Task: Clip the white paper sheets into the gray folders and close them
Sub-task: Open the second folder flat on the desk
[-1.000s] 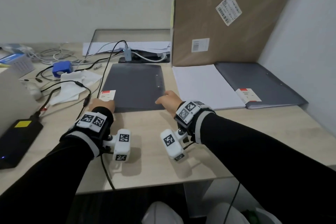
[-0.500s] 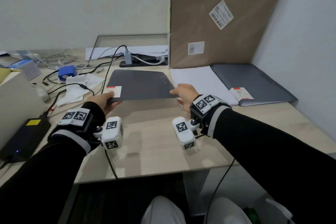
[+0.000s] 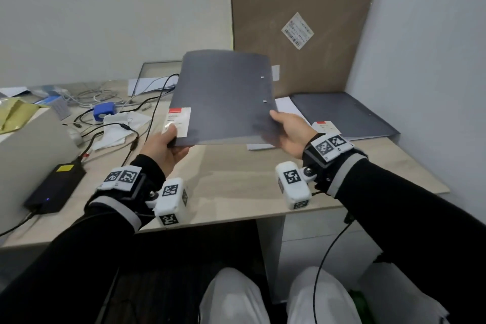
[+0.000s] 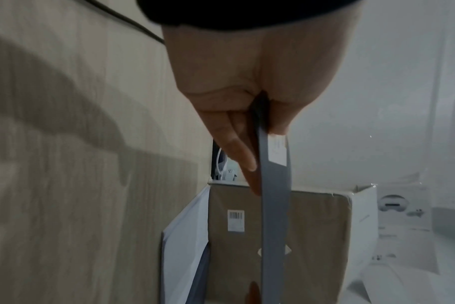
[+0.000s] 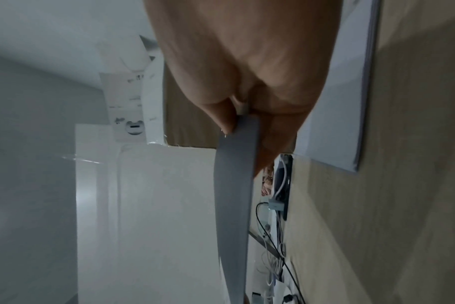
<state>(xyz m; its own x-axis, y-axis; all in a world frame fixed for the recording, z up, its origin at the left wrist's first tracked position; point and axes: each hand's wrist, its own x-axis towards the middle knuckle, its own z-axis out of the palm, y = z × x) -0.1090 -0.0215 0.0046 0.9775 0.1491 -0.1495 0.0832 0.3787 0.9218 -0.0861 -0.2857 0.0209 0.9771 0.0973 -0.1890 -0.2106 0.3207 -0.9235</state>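
Two gray folders: one held aloft [image 3: 223,97], one on the counter [image 3: 342,116] (each bearing a white label). Two hands: left [image 3: 163,147], right [image 3: 289,131]. One cardboard box [image 3: 302,8]. One paper stack [image 3: 286,108].

I saw soft, even room light; wrist views were dim, smeared, and bent at their edges.

Both arms in black sleeves, stretched forward, wrists level. Left hand [image 3: 164,146] raised off the desk, thumb on top and fingers [image 4: 237,148] underneath, pinching the near-left corner of the gray folder [image 3: 226,97]. Right hand [image 3: 290,131] likewise, thumb above, fingers [image 5: 270,142] below, pinching the near-right corner.
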